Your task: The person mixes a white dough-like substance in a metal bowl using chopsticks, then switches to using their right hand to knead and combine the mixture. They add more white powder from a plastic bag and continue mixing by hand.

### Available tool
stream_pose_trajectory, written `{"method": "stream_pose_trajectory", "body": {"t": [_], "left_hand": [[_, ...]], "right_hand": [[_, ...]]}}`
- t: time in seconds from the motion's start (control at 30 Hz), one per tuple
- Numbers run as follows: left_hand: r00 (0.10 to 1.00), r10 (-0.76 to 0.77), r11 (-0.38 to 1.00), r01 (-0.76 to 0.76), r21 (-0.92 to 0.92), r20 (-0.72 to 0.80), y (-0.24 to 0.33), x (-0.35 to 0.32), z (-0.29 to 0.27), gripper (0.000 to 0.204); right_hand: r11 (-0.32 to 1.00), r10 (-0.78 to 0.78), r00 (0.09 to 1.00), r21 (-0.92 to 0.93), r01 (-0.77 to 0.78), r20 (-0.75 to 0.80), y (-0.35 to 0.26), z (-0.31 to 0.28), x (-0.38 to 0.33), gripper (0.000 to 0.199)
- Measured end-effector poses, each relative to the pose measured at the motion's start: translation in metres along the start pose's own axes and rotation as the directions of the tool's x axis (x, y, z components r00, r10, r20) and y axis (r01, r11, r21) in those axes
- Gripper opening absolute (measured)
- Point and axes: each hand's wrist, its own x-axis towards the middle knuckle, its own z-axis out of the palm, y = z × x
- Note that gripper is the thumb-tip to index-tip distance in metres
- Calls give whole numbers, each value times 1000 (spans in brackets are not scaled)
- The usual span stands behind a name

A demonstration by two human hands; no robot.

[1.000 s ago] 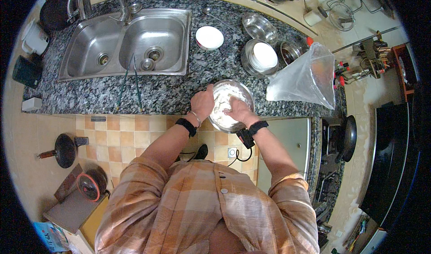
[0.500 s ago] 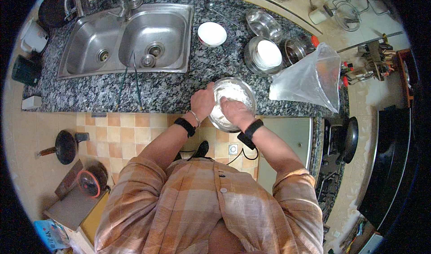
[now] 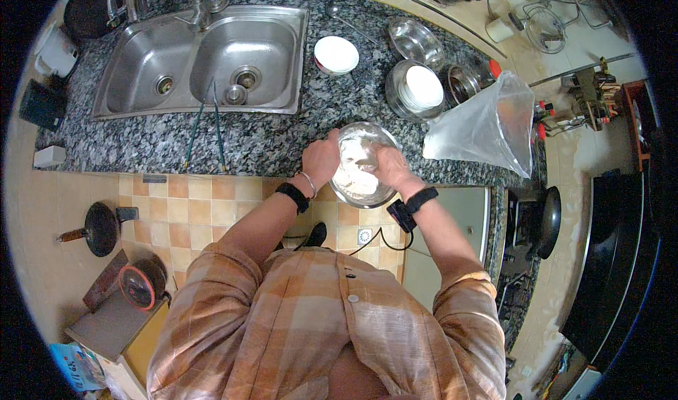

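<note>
A round metal bowl sits at the counter's front edge, holding a white floury mass with loose powder around it. Closed on the bowl's left rim is my left hand, its fingers partly hidden against the wall. My right hand reaches into the bowl from the right, its fingers touching the white mass near the right inner wall. Motion smears those fingers, so their grip does not show clearly. Dark bands circle both wrists, and a small black device hangs at the right one.
A double sink lies left, with thin dark tongs over its front edge. A white bowl stands behind. To the right are stacked bowls, a steel basin and a clear plastic bag at the counter edge.
My right hand has moved from the middle of the metal bowl toward its right side, uncovering more of the white mass. My left hand keeps its place on the rim.
</note>
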Motion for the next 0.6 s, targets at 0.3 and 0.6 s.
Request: {"method": "stream_pose_trajectory", "body": {"t": [0.3,0.6], "left_hand": [[1000,-7,1000,7,-7,-11,8,-2,-4,31],[999,-27,1000,27,0,-24,7,-2,-4,28]], "right_hand": [[999,-38,999,-28,38,8,-8,33,19,52],[968,73,991,-231,-98,-114,-8,0,4,48]]}}
